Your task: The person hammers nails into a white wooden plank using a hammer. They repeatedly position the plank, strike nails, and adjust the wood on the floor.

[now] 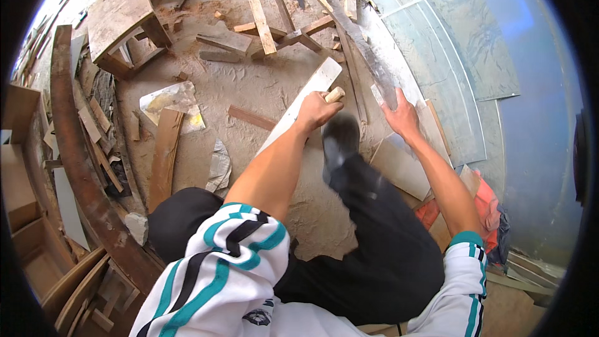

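Observation:
My left hand (317, 112) is closed in a fist around a short round wooden handle (335, 95); its pale end sticks out past the fingers, and what joins it is hidden. Under and beside that fist a whitish board (323, 78) lies slanted on the ground. My right hand (401, 117) is closed on the near end of a long grey blade (362, 43), which looks like a handsaw and points away from me. A pale wooden part (377, 95) shows beside its thumb. My dark shoe (340, 140) is between the two hands, near the board.
A wooden stool-like frame (121, 15) stands far left. Crossed wood strips (287, 36) and offcuts lie ahead. A long curved brown beam (78, 143) runs along the left, near wooden boxes (43, 246). Glass-like sheets (437, 43) lie at right, above an orange bag (486, 203).

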### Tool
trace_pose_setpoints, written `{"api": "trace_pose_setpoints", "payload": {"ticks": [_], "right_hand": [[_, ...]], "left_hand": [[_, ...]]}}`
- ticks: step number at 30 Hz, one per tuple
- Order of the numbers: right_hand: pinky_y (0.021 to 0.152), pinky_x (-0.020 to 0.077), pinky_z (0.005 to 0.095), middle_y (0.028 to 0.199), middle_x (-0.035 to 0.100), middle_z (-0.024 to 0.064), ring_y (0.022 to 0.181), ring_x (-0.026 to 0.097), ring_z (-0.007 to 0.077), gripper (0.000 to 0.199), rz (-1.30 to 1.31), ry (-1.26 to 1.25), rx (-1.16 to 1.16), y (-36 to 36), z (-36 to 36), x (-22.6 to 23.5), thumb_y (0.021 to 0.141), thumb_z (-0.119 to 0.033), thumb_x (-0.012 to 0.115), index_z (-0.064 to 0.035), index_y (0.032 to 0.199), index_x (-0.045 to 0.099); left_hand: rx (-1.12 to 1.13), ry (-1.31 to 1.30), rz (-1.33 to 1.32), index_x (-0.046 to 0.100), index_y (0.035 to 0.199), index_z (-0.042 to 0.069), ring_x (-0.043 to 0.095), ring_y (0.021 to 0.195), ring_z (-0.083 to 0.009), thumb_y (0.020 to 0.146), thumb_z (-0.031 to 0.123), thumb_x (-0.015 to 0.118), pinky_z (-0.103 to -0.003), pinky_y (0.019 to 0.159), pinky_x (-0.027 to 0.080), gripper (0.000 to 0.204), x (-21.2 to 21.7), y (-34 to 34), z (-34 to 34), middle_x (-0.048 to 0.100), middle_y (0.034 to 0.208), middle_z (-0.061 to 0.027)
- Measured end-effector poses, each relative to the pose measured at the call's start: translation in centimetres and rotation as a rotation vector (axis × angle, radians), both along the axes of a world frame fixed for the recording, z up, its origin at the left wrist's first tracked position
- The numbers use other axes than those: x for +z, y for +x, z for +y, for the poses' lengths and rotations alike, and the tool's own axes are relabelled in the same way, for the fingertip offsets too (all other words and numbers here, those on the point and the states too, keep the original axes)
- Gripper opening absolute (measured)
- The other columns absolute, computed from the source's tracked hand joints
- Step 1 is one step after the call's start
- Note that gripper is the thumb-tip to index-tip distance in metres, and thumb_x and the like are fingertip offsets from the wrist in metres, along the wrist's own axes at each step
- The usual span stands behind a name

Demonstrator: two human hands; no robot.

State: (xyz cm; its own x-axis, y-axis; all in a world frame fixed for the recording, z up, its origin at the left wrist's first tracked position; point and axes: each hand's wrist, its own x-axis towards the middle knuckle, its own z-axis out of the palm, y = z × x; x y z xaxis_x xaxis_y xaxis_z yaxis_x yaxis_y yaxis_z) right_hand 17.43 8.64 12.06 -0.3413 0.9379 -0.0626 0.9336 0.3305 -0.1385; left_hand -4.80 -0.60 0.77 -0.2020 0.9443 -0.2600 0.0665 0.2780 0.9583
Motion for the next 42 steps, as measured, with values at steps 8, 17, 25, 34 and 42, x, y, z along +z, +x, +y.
{"api": "trace_pose_setpoints", "payload": {"ticks": [8, 17, 25, 34, 42], "right_hand": [[0.098, 0.0472, 0.0464, 0.121, 0.061, 0.0334, 0.115, 0.058, 0.0459, 0.08, 0.043, -0.052, -0.029, 3.7, 0.4, -4.3, 0.081, -0.051, 0.073, 0.0081, 0.132, 0.052], [0.093, 0.0498, 0.0444, 0.114, 0.064, 0.0334, 0.11, 0.062, 0.0445, 0.079, 0.076, -0.082, -0.101, 2.7, -1.3, -6.7, 0.078, -0.051, 0.074, 0.0108, 0.125, 0.057], [0.097, 0.0486, 0.0425, 0.117, 0.064, 0.0326, 0.112, 0.063, 0.0412, 0.073, 0.039, -0.014, -0.024, 3.9, -0.4, -4.0, 0.078, -0.041, 0.073, 0.0111, 0.127, 0.057], [0.087, 0.0514, 0.0416, 0.102, 0.067, 0.0328, 0.099, 0.067, 0.0406, 0.059, 0.211, -0.189, -0.127, 3.8, 0.2, -6.4, 0.076, -0.032, 0.074, 0.0123, 0.114, 0.061], [0.074, 0.0529, 0.0418, 0.089, 0.069, 0.0255, 0.084, 0.07, 0.0391, 0.035, 0.285, -0.156, 0.259, 3.6, -2.4, -7.5, 0.074, -0.021, 0.071, 0.0048, 0.097, 0.064]], "left_hand": [[-0.192, -0.014, -0.099, 0.064, 0.069, 0.001, 0.058, 0.055, -0.0164, 0.075, 0.033, 0.072, -0.034, 0.058, 0.048, 0.034, -0.8, -0.8, -0.7, 0.061, 0.058, -0.0056], [-0.498, -0.176, -0.129, 0.061, 0.067, 0.004, 0.057, 0.054, -0.0144, 0.083, 0.03, 0.072, -0.033, 0.052, 0.046, 0.033, -1.2, -3.3, 0.6, 0.059, 0.06, -0.0046], [-0.383, -0.091, -0.007, 0.058, 0.068, 0.0, 0.057, 0.055, -0.0167, 0.081, 0.033, 0.07, -0.037, 0.055, 0.048, 0.037, -0.9, -2.2, -0.3, 0.057, 0.06, -0.0065], [-0.271, 0.024, -0.069, 0.064, 0.08, -0.001, 0.063, 0.058, -0.0233, 0.076, 0.03, 0.069, -0.039, 0.063, 0.051, 0.032, -0.8, -1.3, -1.8, 0.063, 0.064, -0.0158], [-0.289, 0.092, 0.024, 0.066, 0.085, 0.0, 0.067, 0.064, -0.0285, 0.074, 0.025, 0.069, -0.038, 0.067, 0.053, 0.028, -1.2, -1.2, -2.0, 0.066, 0.069, -0.0184]]}}
